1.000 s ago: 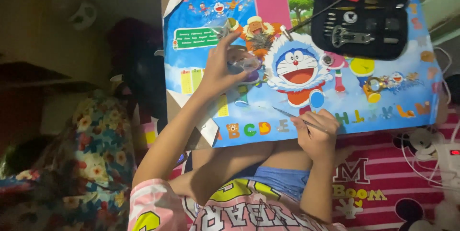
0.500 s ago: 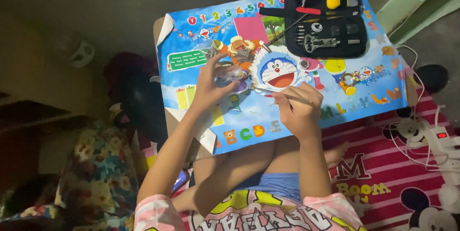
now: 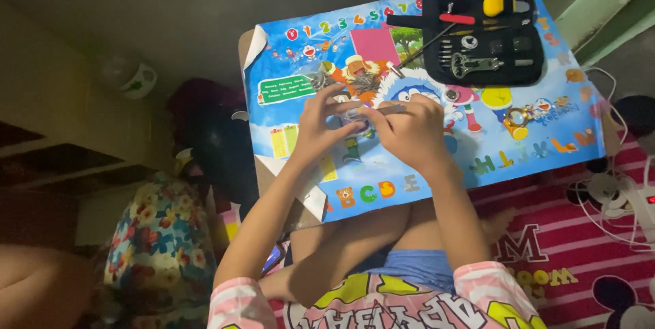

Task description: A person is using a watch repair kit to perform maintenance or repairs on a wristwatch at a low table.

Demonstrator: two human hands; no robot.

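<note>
My left hand (image 3: 319,125) and my right hand (image 3: 411,132) meet over the middle of a small table covered by a blue cartoon sheet (image 3: 477,155). The fingers of my left hand pinch a small round, clear-looking object (image 3: 354,121) against the sheet; most of it is hidden. In my right hand is a thin metal tool (image 3: 390,108), its tip pointing left at that object. My bare forearms reach up from the bottom of the view.
An open black tool case (image 3: 484,29) with small tools lies at the table's far right corner. A long thin rod (image 3: 424,48) sticks out of it. Small metal parts (image 3: 365,83) and a gold ring-shaped piece (image 3: 516,120) lie nearby. A white power strip (image 3: 631,196) sits on the striped blanket at right.
My right hand moved up from the table's front edge to meet the left hand. My left hand came down with the small object onto the sheet. The view shifted slightly.
</note>
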